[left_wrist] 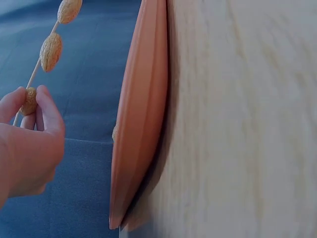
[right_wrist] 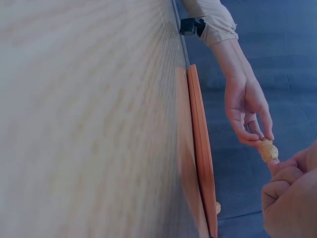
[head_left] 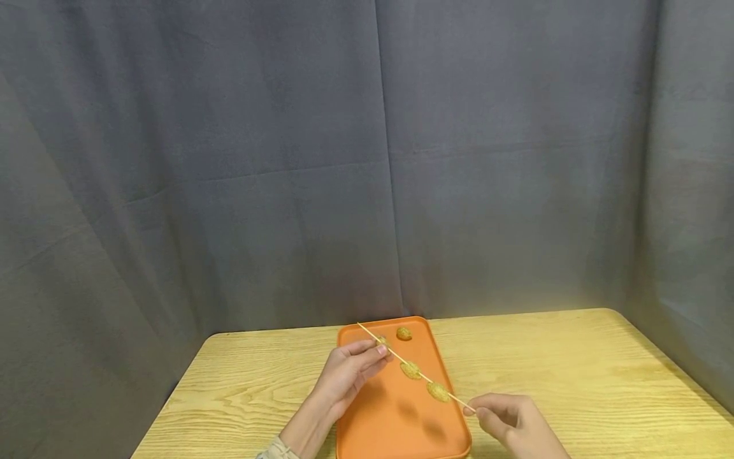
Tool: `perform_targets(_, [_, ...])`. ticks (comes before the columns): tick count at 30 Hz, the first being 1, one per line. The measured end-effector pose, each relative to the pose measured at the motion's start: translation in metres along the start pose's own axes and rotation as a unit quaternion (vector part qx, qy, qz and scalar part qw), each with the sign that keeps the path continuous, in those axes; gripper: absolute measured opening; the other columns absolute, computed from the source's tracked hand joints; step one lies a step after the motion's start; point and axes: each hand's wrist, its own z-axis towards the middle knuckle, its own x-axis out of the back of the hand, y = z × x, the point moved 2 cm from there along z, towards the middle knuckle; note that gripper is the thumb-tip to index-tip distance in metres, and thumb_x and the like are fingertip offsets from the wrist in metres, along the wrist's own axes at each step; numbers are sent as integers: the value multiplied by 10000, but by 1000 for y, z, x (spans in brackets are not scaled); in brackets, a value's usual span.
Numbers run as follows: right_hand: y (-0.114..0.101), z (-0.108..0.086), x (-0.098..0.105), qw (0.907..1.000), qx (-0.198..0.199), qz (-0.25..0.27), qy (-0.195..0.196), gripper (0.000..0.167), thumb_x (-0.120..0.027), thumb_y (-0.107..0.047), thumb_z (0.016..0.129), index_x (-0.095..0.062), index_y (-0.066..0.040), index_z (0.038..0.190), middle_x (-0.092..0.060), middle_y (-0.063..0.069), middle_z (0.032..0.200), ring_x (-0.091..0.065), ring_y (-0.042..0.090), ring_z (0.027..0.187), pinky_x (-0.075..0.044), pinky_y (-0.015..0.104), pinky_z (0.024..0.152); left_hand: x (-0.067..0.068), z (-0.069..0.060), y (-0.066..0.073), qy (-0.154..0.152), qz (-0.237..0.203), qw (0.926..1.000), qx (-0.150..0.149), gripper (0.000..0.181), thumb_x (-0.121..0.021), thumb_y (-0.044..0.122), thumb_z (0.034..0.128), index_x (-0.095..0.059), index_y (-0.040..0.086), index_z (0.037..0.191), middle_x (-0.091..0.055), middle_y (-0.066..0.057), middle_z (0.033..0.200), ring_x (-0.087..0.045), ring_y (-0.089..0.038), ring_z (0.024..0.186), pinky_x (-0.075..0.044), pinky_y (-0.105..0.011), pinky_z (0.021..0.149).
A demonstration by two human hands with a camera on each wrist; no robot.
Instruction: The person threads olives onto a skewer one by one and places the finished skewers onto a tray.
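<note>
A thin wooden skewer (head_left: pixel 367 330) slants above the orange tray (head_left: pixel 395 430). Two oval, tan, rough-skinned food pieces, the middle one (head_left: pixel 410 370) and the near one (head_left: pixel 438 391), are threaded on it, a little apart. My left hand (head_left: pixel 346 373) pinches a third tan piece (left_wrist: pixel 29 101) between thumb and fingers towards the far end, where the skewer's tip sticks out beyond it. The skewer's near end is gripped by my right hand (head_left: pixel 513 421), over the tray's right edge. Another tan piece (head_left: pixel 404 333) lies loose on the tray's far part.
Under the tray is a light wood-grain table (head_left: pixel 573 376). Grey cloth (head_left: pixel 287 191) hangs behind the table and along its sides. A sleeve cuff (right_wrist: pixel 220 27) with a dark band shows at the left wrist.
</note>
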Motion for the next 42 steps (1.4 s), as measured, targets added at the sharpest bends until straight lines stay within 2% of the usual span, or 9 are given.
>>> perform_targets(5, [0, 1, 0, 10000, 35, 12, -30, 341, -595, -251, 1007, -683, 24, 1189, -700, 178, 1212, -621, 88, 1095, -579, 500, 889, -2, -1, -2, -66, 125, 9999, 35, 293, -773, 162, 873, -697, -3, 1104, -755, -51, 1051, -722, -205, 1055, -534, -363, 1051])
perform_targets(12, [0, 1, 1, 10000, -21, 46, -67, 344, -595, -256, 1005, -682, 20, 1192, -695, 186, 1221, -605, -1, 1068, -566, 536, 909, -4, -2, -2, -140, 168, 9997, 147, 304, -776, 164, 871, -702, -3, 1113, -765, -47, 1024, -727, -186, 1028, -528, -366, 1056])
perform_targets(19, [1, 1, 0, 10000, 23, 26, -72, 324, -591, -230, 1008, -684, 27, 1182, -689, 200, 1225, -604, 126, 1110, -569, 551, 879, -4, -3, -5, -235, 244, 9991, 251, 296, -775, 164, 872, -713, 0, 1111, -763, -43, 1035, -727, -172, 1016, -510, -390, 1073])
perform_targets(22, [0, 1, 0, 10000, -54, -24, -25, 324, -600, -242, 1000, -690, 17, 1172, -697, 180, 1217, -600, 119, 1097, -565, 523, 876, -4, -3, -7, -258, 285, 9988, 291, 314, -776, 172, 871, -711, -1, 1125, -758, -40, 1049, -726, -164, 1017, -494, -404, 1086])
perform_targets(23, [-1, 1, 0, 10000, -98, -4, -16, 323, -601, -248, 998, -693, 12, 1166, -705, 150, 1203, -593, 96, 1063, -566, 480, 858, -5, -3, -8, -254, 307, 9988, 284, 316, -775, 171, 872, -709, -2, 1128, -756, -40, 1053, -726, -162, 1016, -496, -402, 1084])
perform_targets(26, [-1, 3, -1, 9993, -241, 245, -140, 321, -591, -237, 993, -683, 21, 1161, -699, 34, 878, -536, 18, 729, -499, 274, 617, -5, -1, -9, -235, 330, 9988, 267, 296, -765, 156, 882, -700, -6, 1121, -753, -41, 1047, -727, -163, 1006, -503, -399, 1077])
perform_targets(30, [2, 5, -3, 9960, -302, 722, -433, 348, -557, -209, 1004, -644, 77, 1181, -441, -62, 616, -317, 52, 478, -242, 231, 400, -5, 2, -11, -236, 350, 9987, 282, 301, -743, 147, 902, -675, -16, 1145, -743, -49, 1054, -723, -174, 1022, -500, -401, 1083])
perform_targets(38, [1, 5, 2, 9959, -235, 740, -457, 356, -513, -181, 1026, -601, 94, 1233, -408, -77, 587, -326, 51, 477, -293, 204, 415, -1, 3, -10, -296, 667, 9965, 404, 470, -680, 289, 960, -579, -17, 1302, -640, -85, 1233, -691, -254, 1118, -547, -351, 1034])
perform_targets(42, [-7, 6, 5, 9957, -146, 811, -421, 375, -515, -186, 1032, -585, 123, 1232, -404, -82, 595, -312, 47, 482, -288, 194, 425, 5, 5, -6, -316, 878, 9944, 505, 541, -688, 319, 953, -546, -1, 1366, -637, -87, 1284, -696, -239, 1106, -556, -346, 1021])
